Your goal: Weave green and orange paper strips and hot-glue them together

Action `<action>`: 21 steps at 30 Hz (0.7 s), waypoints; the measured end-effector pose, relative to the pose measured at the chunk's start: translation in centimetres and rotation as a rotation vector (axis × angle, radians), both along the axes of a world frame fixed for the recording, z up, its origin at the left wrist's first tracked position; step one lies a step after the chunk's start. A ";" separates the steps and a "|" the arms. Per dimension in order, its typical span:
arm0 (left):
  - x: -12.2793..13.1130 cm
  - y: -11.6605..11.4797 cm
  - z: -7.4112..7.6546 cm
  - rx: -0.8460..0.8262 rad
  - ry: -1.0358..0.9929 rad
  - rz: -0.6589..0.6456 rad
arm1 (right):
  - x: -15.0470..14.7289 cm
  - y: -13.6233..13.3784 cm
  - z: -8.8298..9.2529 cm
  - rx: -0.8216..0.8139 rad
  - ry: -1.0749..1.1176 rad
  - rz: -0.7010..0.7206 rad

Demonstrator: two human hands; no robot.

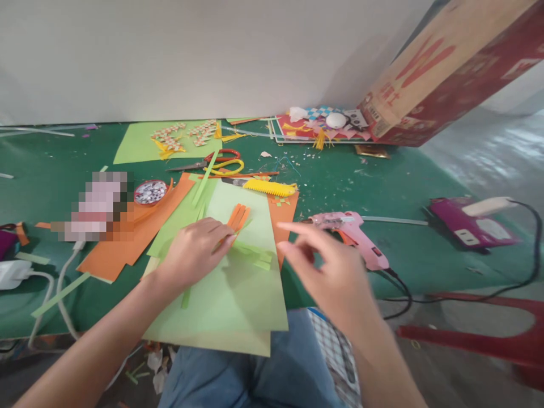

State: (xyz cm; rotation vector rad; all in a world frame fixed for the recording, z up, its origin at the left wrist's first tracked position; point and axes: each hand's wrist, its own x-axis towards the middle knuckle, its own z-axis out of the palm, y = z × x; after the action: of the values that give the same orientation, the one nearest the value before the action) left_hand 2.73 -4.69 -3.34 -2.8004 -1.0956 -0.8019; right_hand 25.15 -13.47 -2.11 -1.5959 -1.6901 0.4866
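My left hand point(203, 248) pinches a small bunch of crossed orange and green paper strips point(255, 254) over pale green paper sheets point(250, 303). Its fingers partly hide where the strips cross. To the right, my right hand point(329, 263) hovers with thumb and forefinger apart and nothing between them. Behind the strips lies a yellow utility knife point(270, 187). Scissors point(225, 162) with red and yellow handles rest farther back. Just beyond my right hand, a pink hot glue gun point(365, 241) lies on its side with a clear glue stick point(395, 220) behind it.
Orange paper point(144, 243) and a round dish of small pieces point(151, 192) lie left, near a blurred-out device on a white cable. Woven paper pieces point(170, 137) sit at the back. A purple power strip point(470, 224) is at right, below a tall cardboard box point(450, 73).
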 end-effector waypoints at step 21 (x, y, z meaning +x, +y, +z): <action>0.0 0.0 -0.1 0.015 0.001 -0.015 | 1.4 2.1 1.2 0.371 -0.265 -0.229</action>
State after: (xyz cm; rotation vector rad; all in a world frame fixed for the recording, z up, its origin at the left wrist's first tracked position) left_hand 2.77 -4.67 -3.44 -2.8001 -1.0648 -0.8059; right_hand 26.52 -11.35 -0.86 -1.5951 -1.6408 -0.1539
